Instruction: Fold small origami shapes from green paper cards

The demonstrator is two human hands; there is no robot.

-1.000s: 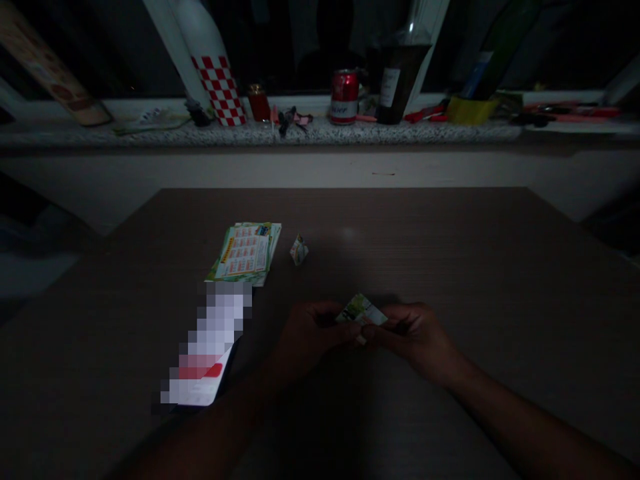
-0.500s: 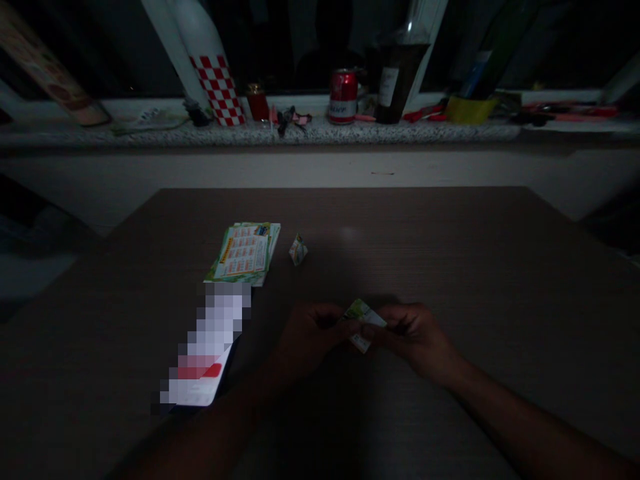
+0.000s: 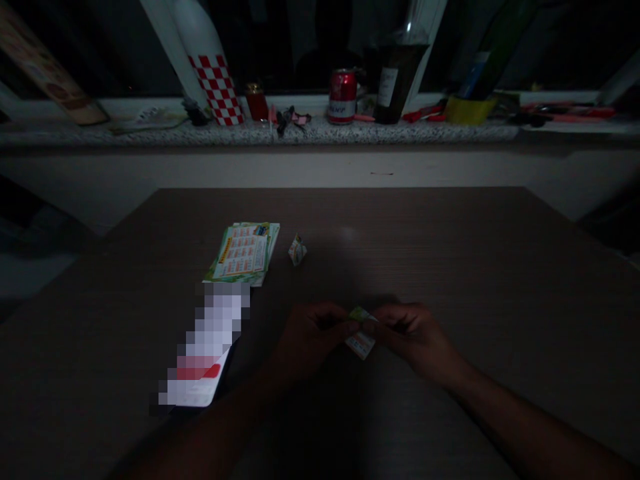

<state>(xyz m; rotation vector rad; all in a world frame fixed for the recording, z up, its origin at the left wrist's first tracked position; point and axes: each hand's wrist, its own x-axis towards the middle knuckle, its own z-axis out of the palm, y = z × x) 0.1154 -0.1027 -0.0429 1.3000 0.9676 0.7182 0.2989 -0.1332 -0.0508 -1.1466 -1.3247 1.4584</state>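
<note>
A small folded piece of printed paper (image 3: 361,345), green at its top and white with print below, is pinched between my two hands over the table. My left hand (image 3: 313,337) grips its left side, the thumb laid on the front. From the other side my right hand (image 3: 413,333) holds it, its thumb close to the left one. The fingers behind the paper are partly hidden. Beyond my left hand a small folded paper piece (image 3: 297,251) with points rests on the table. Left of that lies a stack of printed leaflets (image 3: 243,253).
A lit phone (image 3: 197,393), its screen partly blurred, lies left of my left forearm. The dark wooden table (image 3: 450,233) ends before a granite sill (image 3: 310,137). On the sill stand a checkered bottle (image 3: 220,90), a red can (image 3: 343,97) and a dark bottle (image 3: 393,83).
The paper in my hands has shifted or tilted: less of its green top shows and more of the printed lower part. Both hands stay in nearly the same place.
</note>
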